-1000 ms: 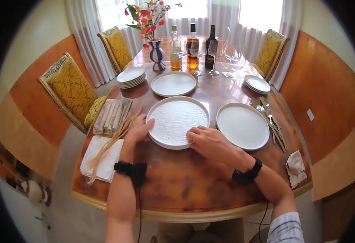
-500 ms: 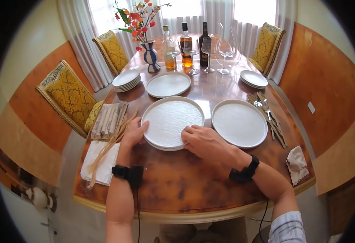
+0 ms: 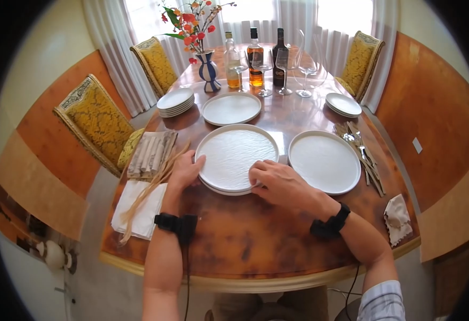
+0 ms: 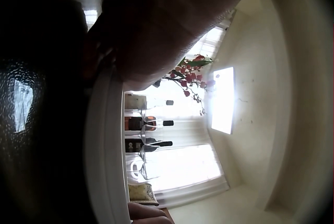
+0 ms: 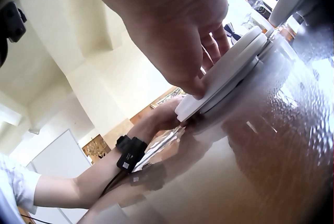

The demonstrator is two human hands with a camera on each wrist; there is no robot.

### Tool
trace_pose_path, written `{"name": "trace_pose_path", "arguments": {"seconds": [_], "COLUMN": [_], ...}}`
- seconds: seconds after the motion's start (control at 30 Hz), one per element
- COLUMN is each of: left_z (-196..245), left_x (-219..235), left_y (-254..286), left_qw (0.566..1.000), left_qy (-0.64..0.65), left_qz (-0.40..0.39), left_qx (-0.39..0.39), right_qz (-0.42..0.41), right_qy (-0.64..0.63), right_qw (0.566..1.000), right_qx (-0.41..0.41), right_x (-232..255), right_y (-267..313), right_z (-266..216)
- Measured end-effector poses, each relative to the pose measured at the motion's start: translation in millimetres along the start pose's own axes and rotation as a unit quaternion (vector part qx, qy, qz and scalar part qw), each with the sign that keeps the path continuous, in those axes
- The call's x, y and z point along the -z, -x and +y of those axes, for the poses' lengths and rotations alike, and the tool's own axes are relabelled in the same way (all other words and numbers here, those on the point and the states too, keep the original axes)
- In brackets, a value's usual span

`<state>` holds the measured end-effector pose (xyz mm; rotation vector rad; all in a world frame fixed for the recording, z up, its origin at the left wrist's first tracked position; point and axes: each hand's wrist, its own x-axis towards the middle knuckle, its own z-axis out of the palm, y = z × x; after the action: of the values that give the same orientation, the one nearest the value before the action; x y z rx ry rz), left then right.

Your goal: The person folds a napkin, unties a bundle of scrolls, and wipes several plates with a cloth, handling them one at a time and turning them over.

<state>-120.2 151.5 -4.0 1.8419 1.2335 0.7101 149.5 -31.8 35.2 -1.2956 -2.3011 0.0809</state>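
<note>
A large white round plate (image 3: pixel 238 158) with a raised rim lies on top of a matching plate, whose edge (image 3: pixel 219 191) peeks out along the front. My left hand (image 3: pixel 185 170) grips the left side of the rim, thumb over the edge and fingers partly hidden below. At the front right, my right hand (image 3: pixel 281 182) pinches the rim between thumb and bent fingers. The right wrist view shows that thumb against the outer side of the stacked plates (image 5: pixel 229 73), low over the glossy table. In the dark left wrist view, the rim (image 4: pixel 107 146) runs beneath the left hand.
Another large plate (image 3: pixel 324 162) lies right, one more (image 3: pixel 231 109) behind. Small plate stacks stand left (image 3: pixel 175 100) and right (image 3: pixel 343 105). Cutlery (image 3: pixel 363 155), rolled napkins (image 3: pixel 151 155) and white napkins (image 3: pixel 137 208) flank the work. Wine glasses (image 3: pixel 262 67), bottles (image 3: pixel 255 56) and a vase (image 3: pixel 208 72) stand behind.
The head view sways left and back right. Both hands stay at the plate's rim; the right fingers and thumb shift slightly there.
</note>
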Motion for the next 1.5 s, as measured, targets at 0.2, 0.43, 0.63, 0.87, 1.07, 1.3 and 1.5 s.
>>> {"name": "trace_pose_path", "arguments": {"seconds": [0.2, 0.43, 0.63, 0.87, 1.07, 1.3, 1.5], "left_z": [-2.4, 5.4, 4.3, 7.2, 10.9, 11.4, 11.2], "left_x": [0.5, 0.5, 0.0, -0.3, -0.5, -0.7, -1.1], "left_y": [-1.3, 1.5, 0.2, 1.4, 3.5, 3.9, 3.8], "left_qw": [1.0, 1.0, 0.999, 0.999, 0.999, 0.999, 0.999], "left_qy": [-0.005, -0.023, -0.035, -0.031, -0.04, -0.041, -0.04], "left_qz": [-0.004, -0.009, -0.008, -0.009, -0.011, -0.008, -0.007], "left_qx": [-0.002, 0.014, 0.008, 0.009, 0.01, 0.007, 0.006], "right_qz": [0.016, 0.018, 0.006, 0.009, 0.016, 0.014, 0.015], "right_qy": [-0.003, -0.028, -0.012, -0.016, -0.023, -0.022, -0.02], "right_qw": [1.0, 0.999, 1.0, 1.0, 1.0, 1.0, 1.0], "right_qx": [0.011, 0.014, 0.0, 0.009, 0.009, 0.007, 0.007], "right_x": [-2.6, 0.5, -0.5, 0.5, 1.2, 1.3, 1.6], "right_y": [0.6, 1.2, 1.3, 1.7, 1.2, 0.7, 1.4], "right_z": [1.0, 1.4, 1.6, 2.3, 0.6, 0.6, 0.6]}}
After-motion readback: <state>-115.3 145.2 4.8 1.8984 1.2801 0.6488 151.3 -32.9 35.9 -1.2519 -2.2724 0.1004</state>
